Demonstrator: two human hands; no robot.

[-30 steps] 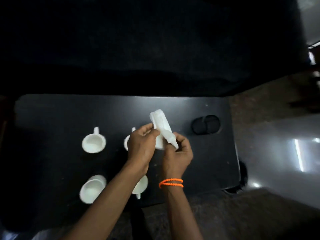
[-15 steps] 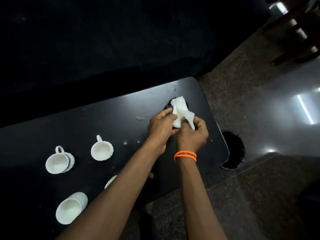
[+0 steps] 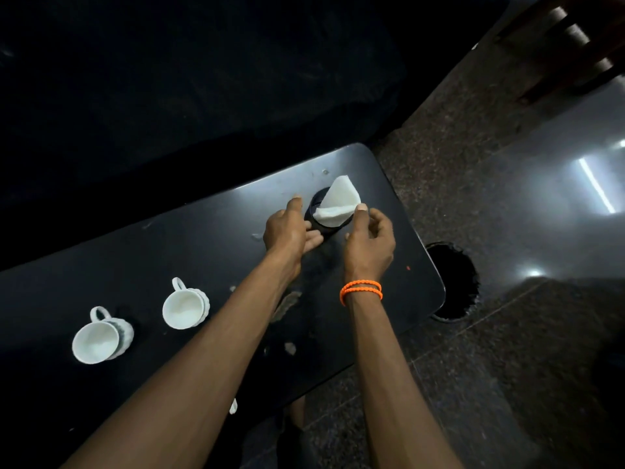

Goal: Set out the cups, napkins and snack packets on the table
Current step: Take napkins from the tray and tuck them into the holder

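Observation:
A folded white napkin (image 3: pixel 338 199) stands fanned out in a round black holder (image 3: pixel 316 218) near the far right end of the black table (image 3: pixel 169 252). My right hand (image 3: pixel 368 240), with an orange bracelet on its wrist, pinches the napkin's right corner with the thumb tip. My left hand (image 3: pixel 291 228) cups the holder's left side, fingers under its base. Two white cups (image 3: pixel 186 308) (image 3: pixel 99 336) sit upright to the left, handles pointing away from me. A sliver of a third white cup (image 3: pixel 233 406) shows under my left forearm. No snack packets are in view.
Crumbs and smudges mark the tabletop near my left forearm. The table's right edge (image 3: pixel 436 282) is close to my right wrist. A round black thing (image 3: pixel 453 282) lies on the speckled floor beyond it. Dark fabric fills the space behind the table.
The crumpled napkin held in both hands now stands spread in the black holder. My left hand has dropped to the holder's side. The view has swung right, shifting the cups left.

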